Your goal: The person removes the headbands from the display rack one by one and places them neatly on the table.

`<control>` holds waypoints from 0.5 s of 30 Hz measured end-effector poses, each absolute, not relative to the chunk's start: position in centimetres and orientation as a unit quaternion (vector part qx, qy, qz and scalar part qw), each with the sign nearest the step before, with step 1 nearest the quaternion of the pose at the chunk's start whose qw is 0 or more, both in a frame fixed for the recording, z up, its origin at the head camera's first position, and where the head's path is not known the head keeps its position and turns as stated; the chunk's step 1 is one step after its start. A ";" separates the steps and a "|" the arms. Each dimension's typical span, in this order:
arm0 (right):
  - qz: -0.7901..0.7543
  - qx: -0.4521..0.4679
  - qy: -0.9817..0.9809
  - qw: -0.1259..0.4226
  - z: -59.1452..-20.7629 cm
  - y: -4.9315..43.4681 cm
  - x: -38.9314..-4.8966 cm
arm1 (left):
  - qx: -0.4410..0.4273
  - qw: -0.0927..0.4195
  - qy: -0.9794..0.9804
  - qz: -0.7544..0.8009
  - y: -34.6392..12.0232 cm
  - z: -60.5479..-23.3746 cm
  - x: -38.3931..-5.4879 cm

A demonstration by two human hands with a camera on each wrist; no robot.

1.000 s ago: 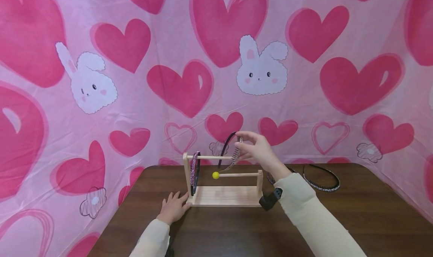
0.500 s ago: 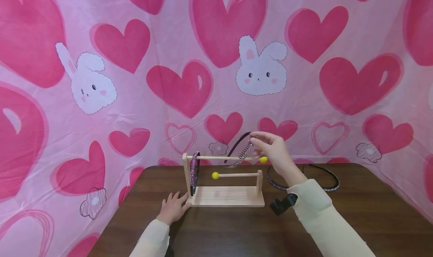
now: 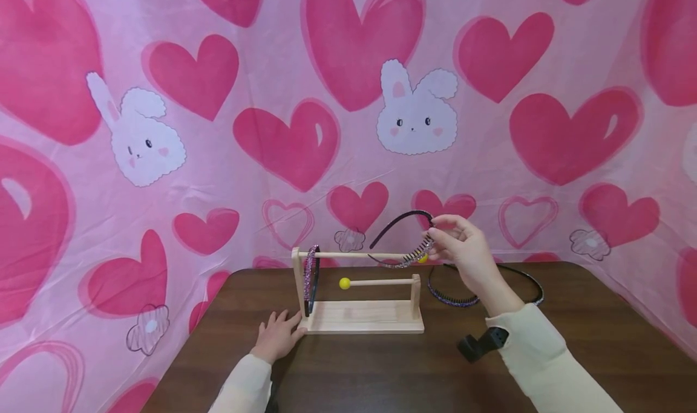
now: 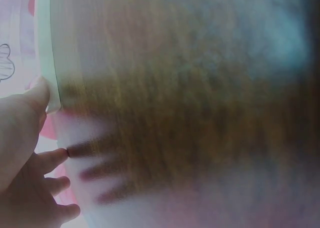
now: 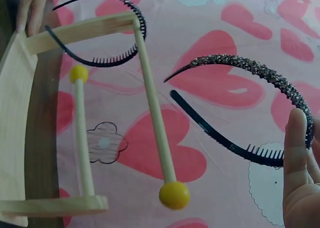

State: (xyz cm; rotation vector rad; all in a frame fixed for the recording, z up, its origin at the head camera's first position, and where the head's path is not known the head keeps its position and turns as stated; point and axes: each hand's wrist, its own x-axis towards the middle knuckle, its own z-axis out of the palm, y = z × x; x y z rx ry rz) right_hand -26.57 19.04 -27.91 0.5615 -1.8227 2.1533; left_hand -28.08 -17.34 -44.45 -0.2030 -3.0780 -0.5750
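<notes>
My right hand pinches a dark toothed headband by its curved middle, its two ends aimed left. In the right wrist view this headband has silvery-black glitter on its outside and lies beside the upper rod, apart from it. The wooden rack has two rods tipped with yellow balls. A pink-purple glitter headband hangs on the upper rod at its left end. My left hand rests on the table with fingers spread, fingertips against the left end of the rack's base.
Behind my right wrist, a purple-toned toothed headband and another dark headband lie on the brown table. A pink cloth with hearts and rabbits hangs behind the table.
My right hand has drawn rightwards along the upper rod with the glitter headband, which has turned to show more of its curve. The left hand stays against the rack.
</notes>
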 end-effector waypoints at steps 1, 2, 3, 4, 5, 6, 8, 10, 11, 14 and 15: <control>0.745 0.194 -0.625 0.129 -28.0 19.3 -26.4 | -0.064 0.002 -0.981 -0.183 -17.3 -44.5 -28.1; 0.746 0.192 -0.625 0.125 -28.1 19.5 -26.2 | -0.064 0.002 -0.981 -0.183 -17.3 -44.5 -28.1; 0.748 0.189 -0.625 0.119 -28.3 19.8 -26.0 | -0.064 0.002 -0.981 -0.184 -17.4 -44.5 -28.1; 0.749 0.185 -0.626 0.114 -28.4 20.0 -25.9 | -0.063 0.002 -0.981 -0.184 -17.4 -44.5 -28.1; 0.749 0.179 -0.629 0.108 -28.5 20.3 -25.7 | -0.063 0.002 -0.981 -0.185 -17.4 -44.5 -28.1; 0.748 0.172 -0.632 0.103 -28.7 20.6 -25.5 | -0.063 0.002 -0.981 -0.185 -17.4 -44.5 -28.1; 0.747 0.160 -0.638 0.094 -29.0 21.2 -25.1 | -0.065 0.005 -0.981 -0.183 -17.3 -44.5 -28.1; 0.746 0.156 -0.641 0.087 -29.4 21.8 -24.8 | -0.066 0.006 -0.981 -0.182 -17.3 -44.5 -28.1; 0.744 0.155 -0.644 0.085 -29.6 22.1 -24.7 | -0.067 0.007 -0.981 -0.182 -17.3 -44.5 -28.1; 0.748 0.155 -0.640 0.081 -30.2 23.0 -24.5 | -0.067 0.008 -0.981 -0.181 -17.3 -44.6 -28.1; 0.751 0.155 -0.637 0.080 -30.4 23.3 -24.4 | -0.066 0.008 -0.981 -0.182 -17.3 -44.6 -28.1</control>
